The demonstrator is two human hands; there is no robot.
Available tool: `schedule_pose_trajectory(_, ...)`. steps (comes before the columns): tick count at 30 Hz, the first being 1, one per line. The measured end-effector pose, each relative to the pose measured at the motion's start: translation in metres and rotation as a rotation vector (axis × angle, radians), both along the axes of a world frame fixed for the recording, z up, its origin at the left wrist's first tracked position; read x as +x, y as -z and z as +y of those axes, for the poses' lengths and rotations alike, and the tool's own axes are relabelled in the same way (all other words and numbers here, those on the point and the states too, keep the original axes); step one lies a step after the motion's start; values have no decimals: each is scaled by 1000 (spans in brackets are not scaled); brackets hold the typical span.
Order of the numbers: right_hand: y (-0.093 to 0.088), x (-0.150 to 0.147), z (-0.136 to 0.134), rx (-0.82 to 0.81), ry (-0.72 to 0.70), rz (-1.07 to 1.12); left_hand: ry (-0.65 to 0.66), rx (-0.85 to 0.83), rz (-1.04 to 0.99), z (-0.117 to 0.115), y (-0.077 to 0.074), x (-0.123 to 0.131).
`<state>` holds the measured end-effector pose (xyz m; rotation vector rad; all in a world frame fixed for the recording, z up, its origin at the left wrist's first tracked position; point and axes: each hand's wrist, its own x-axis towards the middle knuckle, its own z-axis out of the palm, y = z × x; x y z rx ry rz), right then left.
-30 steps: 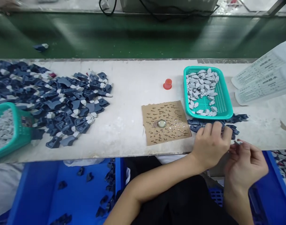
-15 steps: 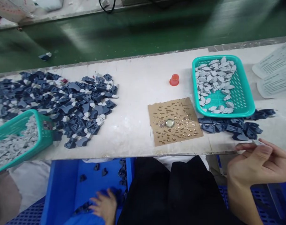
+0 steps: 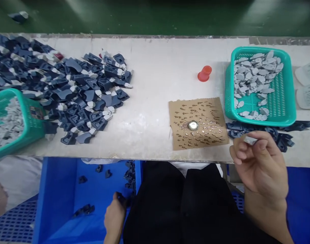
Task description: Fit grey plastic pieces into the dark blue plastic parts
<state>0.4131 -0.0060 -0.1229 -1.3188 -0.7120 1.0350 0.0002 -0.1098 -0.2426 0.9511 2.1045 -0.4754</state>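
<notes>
My right hand (image 3: 263, 162) is raised at the table's front edge, its thumb and fingers pinching a small pale grey piece (image 3: 250, 140). Behind it lies a group of dark blue plastic pieces (image 3: 284, 140) in front of a green basket (image 3: 292, 117) of similar grey pieces. My left hand (image 3: 115, 215) is down in a blue bin (image 3: 58, 203), curled at a dark blue plastic piece (image 3: 122, 199) by the bin's right side; its fingertips are partly hidden. On the table, a brown cardboard sheet (image 3: 179, 135) carries glossy drops and a small round cap (image 3: 193, 125).
A red cup-shaped object (image 3: 204, 73) stands behind the cardboard. At left spreads a large heap of dark blue pieces with pale tips (image 3: 78, 84), beside another green basket (image 3: 34, 127) of small grey pieces. Translucent containers (image 3: 307, 96) sit at far right. A person's sleeve (image 3: 17, 179) shows at lower left.
My right hand has moved left and turned, bringing the grey piece into clearer sight. My left hand has gone from spread fingers to curling at a dark blue piece. The view has shifted.
</notes>
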Motion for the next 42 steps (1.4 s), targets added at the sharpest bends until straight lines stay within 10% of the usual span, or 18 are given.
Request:
schedule_pose_trajectory(3, -1, -2, 3, -40, -104, 25, -91, 71, -64, 26, -24, -12)
schedule_pose_trajectory(10, -3, -14, 7, -55, -182, -53, -436, 635, -1147, 87, -103, 31)
schedule_pose_trajectory(14, -1, -22, 11, -6, -127, -216, -541, 697, -1645, 119, -107, 113)
schedule_pose_trajectory(19, 12, -11, 29, 158, -34, -1039, -588, 602, -1981, 144, -88, 182)
schedule_pose_trajectory(25, 13, -5, 57, 372, -200, -1392, -571, 608, -1928, 149, -83, 192)
schedule_pose_trajectory(42, 21, -4, 74, 641, -289, -1394, -370, 1052, -1669, 151, -82, 181)
